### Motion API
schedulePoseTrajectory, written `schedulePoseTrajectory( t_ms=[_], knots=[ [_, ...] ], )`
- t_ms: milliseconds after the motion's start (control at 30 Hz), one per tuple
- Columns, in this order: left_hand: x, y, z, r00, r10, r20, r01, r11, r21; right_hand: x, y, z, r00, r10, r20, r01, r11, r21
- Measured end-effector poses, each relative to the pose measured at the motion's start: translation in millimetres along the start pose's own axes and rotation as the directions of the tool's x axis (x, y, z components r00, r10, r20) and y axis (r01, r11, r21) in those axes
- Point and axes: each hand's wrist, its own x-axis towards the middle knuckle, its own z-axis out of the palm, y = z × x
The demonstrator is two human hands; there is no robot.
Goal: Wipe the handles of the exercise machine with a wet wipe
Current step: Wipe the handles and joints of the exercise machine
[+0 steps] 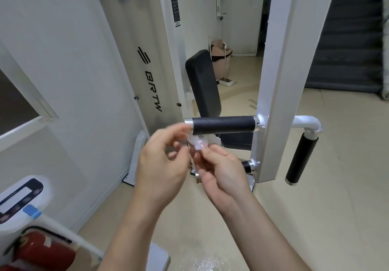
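Observation:
A small crumpled white wet wipe [199, 142] sits between my two hands, just below the left end of the horizontal black handle [223, 125] of the white exercise machine. My right hand [221, 171] pinches the wipe at its fingertips. My left hand [162, 163] is blurred, its curled fingers at the wipe's left side; whether they grip it is unclear. A second black handle [301, 159] hangs down to the right of the white post [277, 102]. A third, short handle [247, 165] shows behind my right hand.
The black back pad [203, 85] and the white weight-stack cover [145, 60] stand behind the handles. A red fire extinguisher [42, 251] and a white device [21, 197] are at lower left. A crinkled clear wrapper [205, 264] lies at the bottom edge. A bin [221, 60] stands in the far corner.

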Motion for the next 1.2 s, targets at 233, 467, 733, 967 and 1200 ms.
schedulePoseTrajectory(
  t_ms=[233, 467, 733, 967, 1200],
  knots=[
    [26.8, -6.0, 19.0, 0.993, 0.110, -0.046, -0.105, 0.990, 0.097, 12.7, 6.2, 25.6, 0.998, 0.056, -0.036, -0.048, 0.977, 0.206],
    [32.2, -11.5, 25.1, 0.979, 0.170, -0.112, -0.153, 0.977, 0.149, 20.0, -8.0, 28.5, 0.983, 0.077, -0.168, -0.012, 0.935, 0.355],
    [34.1, -13.7, 31.6, 0.957, 0.223, -0.183, -0.186, 0.962, 0.201, 27.5, -39.4, 8.0, 0.944, 0.030, -0.328, 0.119, 0.898, 0.424],
    [32.3, -12.0, 36.1, 0.955, 0.202, -0.216, -0.171, 0.973, 0.155, 22.7, -58.9, -2.6, 0.907, -0.017, -0.420, 0.244, 0.835, 0.493],
    [29.8, -10.3, 35.1, 0.954, 0.198, -0.224, -0.169, 0.975, 0.142, -4.9, -48.1, -7.1, 0.860, -0.266, -0.436, 0.422, 0.851, 0.313]
  ],
)
